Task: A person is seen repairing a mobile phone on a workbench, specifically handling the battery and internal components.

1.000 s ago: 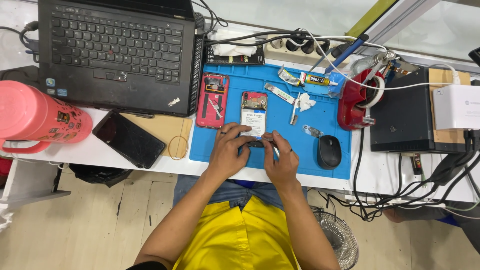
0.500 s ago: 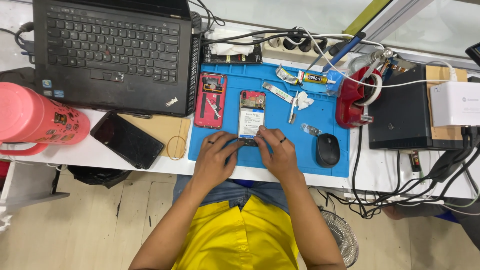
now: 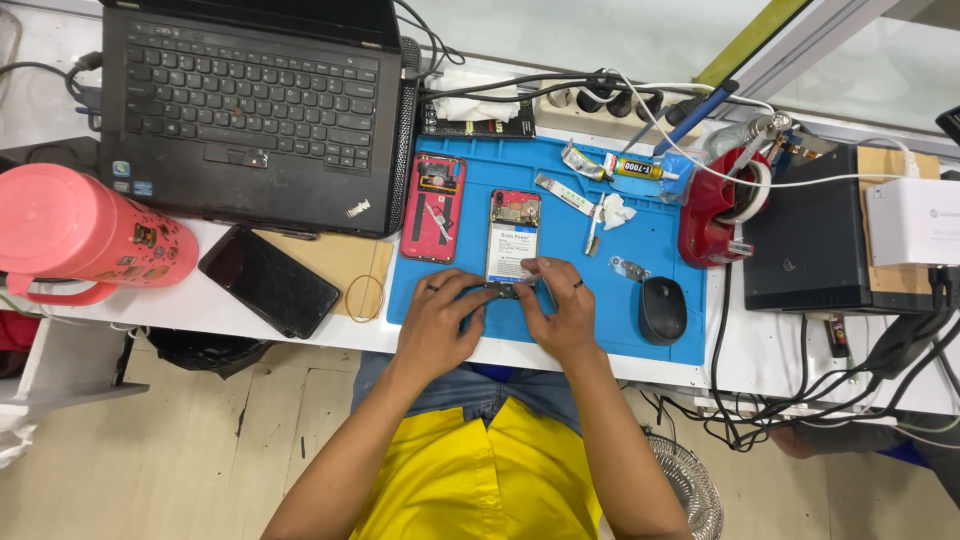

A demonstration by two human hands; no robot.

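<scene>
Item 1: opened phone (image 3: 514,238), back cover off, white battery showing, lying flat near the middle of the blue work mat (image 3: 560,310), lower end towards the person.

Item 2: left hand (image 3: 440,322), ring on 1 finger, fingers curled, fingertips pinching the phone's lower end from the left.

Item 3: right hand (image 3: 560,310), ring on 1 finger, fingertips pressed on the same lower end from the right; both hands nearly touch over a small dark part too small to tell.

Item 4: red phone back shell (image 3: 433,207) on the mat, just left of the opened phone; a slim tool and small parts lie inside it.

Item 5: glue tube (image 3: 632,169), flat strips and a crumpled white scrap, at the mat's upper right.

Item 6: black mouse (image 3: 662,309) on the mat's right edge, near the right hand.

Item 7: red tape dispenser (image 3: 712,215), holding a roll, beside the mat.

Item 8: black laptop (image 3: 250,110), open, left of the mat.

Item 9: dark phone (image 3: 268,281), face up, below the laptop.

Item 10: pink jug (image 3: 85,232), lying at the far left
</scene>
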